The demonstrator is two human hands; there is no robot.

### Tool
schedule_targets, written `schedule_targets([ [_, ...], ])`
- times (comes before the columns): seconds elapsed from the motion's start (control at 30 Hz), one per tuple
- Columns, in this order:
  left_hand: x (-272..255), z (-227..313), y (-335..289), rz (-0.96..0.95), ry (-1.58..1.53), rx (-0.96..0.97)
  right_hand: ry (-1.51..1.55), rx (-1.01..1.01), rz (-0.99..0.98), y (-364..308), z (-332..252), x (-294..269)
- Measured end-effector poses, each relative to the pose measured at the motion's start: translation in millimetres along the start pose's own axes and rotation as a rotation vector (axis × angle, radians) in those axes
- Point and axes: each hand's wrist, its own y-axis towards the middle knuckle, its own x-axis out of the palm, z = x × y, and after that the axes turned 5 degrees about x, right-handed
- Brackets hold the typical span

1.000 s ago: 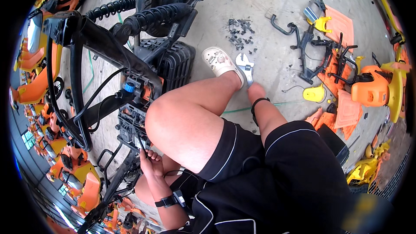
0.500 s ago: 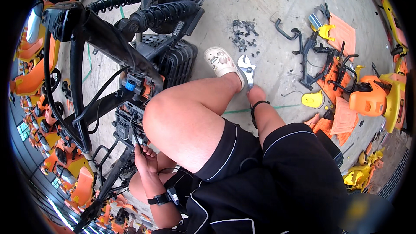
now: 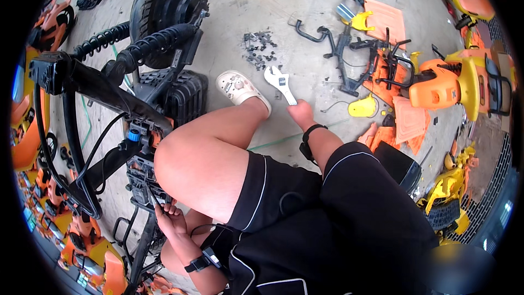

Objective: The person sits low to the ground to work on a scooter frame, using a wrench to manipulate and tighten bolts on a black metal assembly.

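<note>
My right hand (image 3: 301,113) is closed round the lower handle of a silver adjustable wrench (image 3: 280,83), its open jaws pointing up and away, just right of the cream clog (image 3: 240,88) on my foot. At the left, my left hand (image 3: 171,219) has its fingers curled on a thin dark strip, a cable or a slim tool; I cannot tell which. That strip runs up toward the wiring and black parts (image 3: 143,177) on the black vehicle frame (image 3: 106,84). My knee hides part of this area.
A tyred wheel (image 3: 170,16) and a coil shock absorber (image 3: 155,43) stand beyond the frame. Small black fasteners (image 3: 260,49) lie scattered on the concrete floor. To the right are black brackets (image 3: 344,57), an orange fairing (image 3: 434,84) and yellow parts (image 3: 361,107).
The whole view has swung right, so things sit further left. The wrench has shifted slightly away from my clog, and more of its handle shows. My left hand keeps its grip near the frame.
</note>
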Motion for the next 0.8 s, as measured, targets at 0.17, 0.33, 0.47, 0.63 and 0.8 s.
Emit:
schedule_targets([
  [0.17, -6.8, -3.4, -11.4, -0.017, -0.02, 0.004, 0.478, 0.087, 0.265, 46.9, 11.2, -5.2],
  [0.33, -8.2, -5.0, -12.6, -0.044, -0.004, 0.021, 0.728, 0.274, 0.459, 139.7, 5.5, -37.4],
  [0.47, -28.6, -11.2, -19.4, -0.038, -0.047, 0.01, -0.059, -0.178, 0.351, 133.0, 15.4, -80.5],
  [0.63, -27.8, -5.8, -19.6, -0.093, -0.133, -0.051, 0.536, 0.271, 0.35, 176.2, 55.4, -61.8],
  [0.8, -28.9, -2.3, -37.0, -0.144, -0.21, -0.044, 0.332, 0.366, 0.301, 128.6, 66.6, -50.9],
])
